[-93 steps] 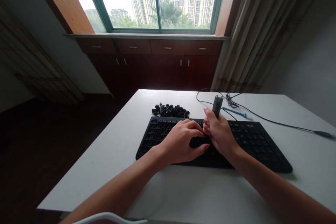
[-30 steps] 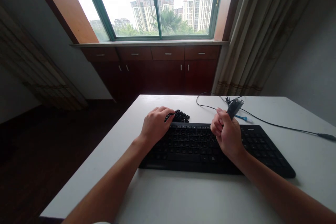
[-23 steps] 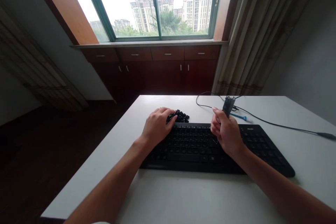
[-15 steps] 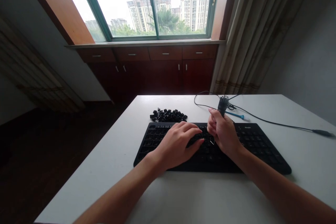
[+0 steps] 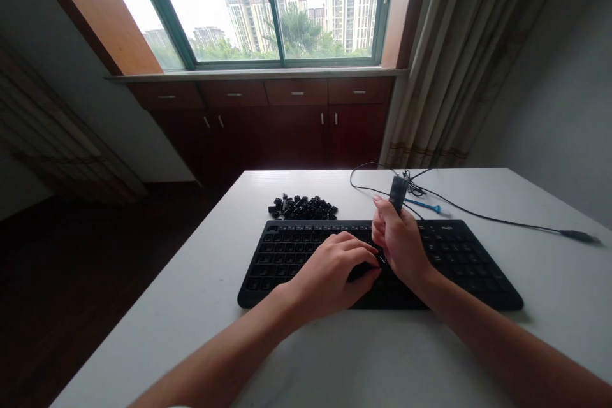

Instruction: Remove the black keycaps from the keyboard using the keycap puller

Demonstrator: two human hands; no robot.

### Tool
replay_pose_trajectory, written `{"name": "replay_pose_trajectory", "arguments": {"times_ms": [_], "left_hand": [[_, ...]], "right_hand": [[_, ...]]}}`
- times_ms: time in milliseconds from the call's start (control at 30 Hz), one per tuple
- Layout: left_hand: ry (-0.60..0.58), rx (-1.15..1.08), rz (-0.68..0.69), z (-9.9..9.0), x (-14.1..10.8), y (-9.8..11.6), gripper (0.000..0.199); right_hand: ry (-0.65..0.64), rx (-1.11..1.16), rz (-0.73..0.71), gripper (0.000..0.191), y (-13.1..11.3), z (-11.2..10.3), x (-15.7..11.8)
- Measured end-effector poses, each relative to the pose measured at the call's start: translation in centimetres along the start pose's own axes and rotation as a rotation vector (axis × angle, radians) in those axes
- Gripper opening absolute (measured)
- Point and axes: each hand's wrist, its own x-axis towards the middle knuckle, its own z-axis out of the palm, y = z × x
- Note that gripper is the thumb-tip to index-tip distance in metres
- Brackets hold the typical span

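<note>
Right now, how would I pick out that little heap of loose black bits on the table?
Start at the white table below the window and find the long black keyboard that both hands rest on. Just beyond its far left corner, on bare tabletop, lies the heap of loose keycaps. It is the only scattered pile; the black cable and the blue tool lie over to the right.

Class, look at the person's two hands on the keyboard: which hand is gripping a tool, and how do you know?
The right hand: a dark keycap puller sticks up from its fist. The left hand holds no tool and rests on the keyboard.
</note>
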Motion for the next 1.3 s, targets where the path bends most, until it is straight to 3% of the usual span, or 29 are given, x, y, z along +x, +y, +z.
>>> {"name": "replay_pose_trajectory", "arguments": {"times_ms": [233,700,900,1133,1300], "left_hand": [[0.025,-0.028,0.005,-0.1,0.2,0.1,0.008],[0.060,-0.049,0.021,0.0,0.2,0.1,0.011],[0.069,-0.057,-0.001,0.1,0.1,0.1,0.010],[0.064,-0.061,0.000,0.1,0.1,0.1,0.011],[0.085,-0.053,-0.027,0.2,0.0,0.2,0.009]], "right_hand": [[0.020,-0.228,-0.118,0.047,0.8,-0.1,-0.7],[-0.014,-0.150,-0.004,0.047,0.3,0.0,-0.3],[-0.039,-0.015,0.013,0.049,0.2,-0.2,0.1],[-0.085,-0.277,-0.048,0.046,0.0,-0.4,-0.2],[-0.083,-0.275,-0.033,0.047,-0.3,-0.4,-0.1]]}}
